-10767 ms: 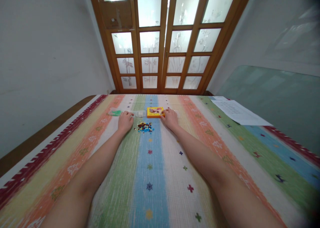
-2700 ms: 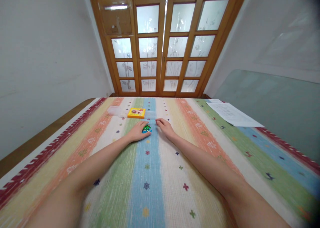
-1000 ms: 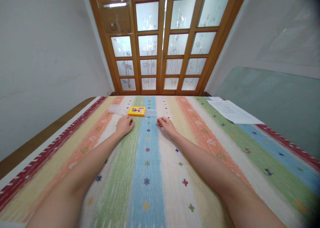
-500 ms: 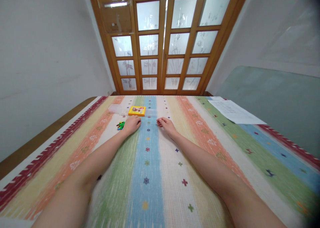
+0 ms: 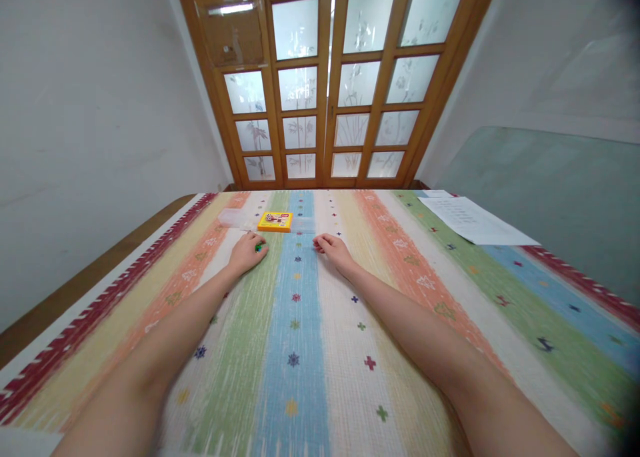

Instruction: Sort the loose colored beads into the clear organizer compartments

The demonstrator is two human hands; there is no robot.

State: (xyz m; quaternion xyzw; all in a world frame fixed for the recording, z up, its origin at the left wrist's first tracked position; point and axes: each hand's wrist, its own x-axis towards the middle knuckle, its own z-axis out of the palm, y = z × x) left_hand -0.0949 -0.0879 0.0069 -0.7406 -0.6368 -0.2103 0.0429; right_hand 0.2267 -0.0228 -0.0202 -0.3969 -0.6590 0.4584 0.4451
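My left hand [image 5: 246, 253] rests low over the striped cloth, its fingers curled round a small cluster of green plastic pieces [image 5: 259, 247]. Only a bit of green and blue shows between the fingertips; the palm covers the rest. Just beyond that hand lies a flat yellow box [image 5: 275, 221] with a printed picture and red lettering. My right hand [image 5: 332, 250] is across the blue stripe, fingers closed with thumb and fingertips together. Whether anything small is pinched there cannot be made out.
Clear plastic trays lie on both sides of the box, the left tray [image 5: 232, 217] and the right tray [image 5: 303, 225]. A printed paper sheet [image 5: 473, 221] is at the table's right side. The striped tablecloth [image 5: 295, 310] reaches toward glazed wooden doors [image 5: 320, 83].
My left hand has shifted left onto the small green pieces, which earlier lay uncovered beside it, and its fingers have closed round them. My right hand stays in place.
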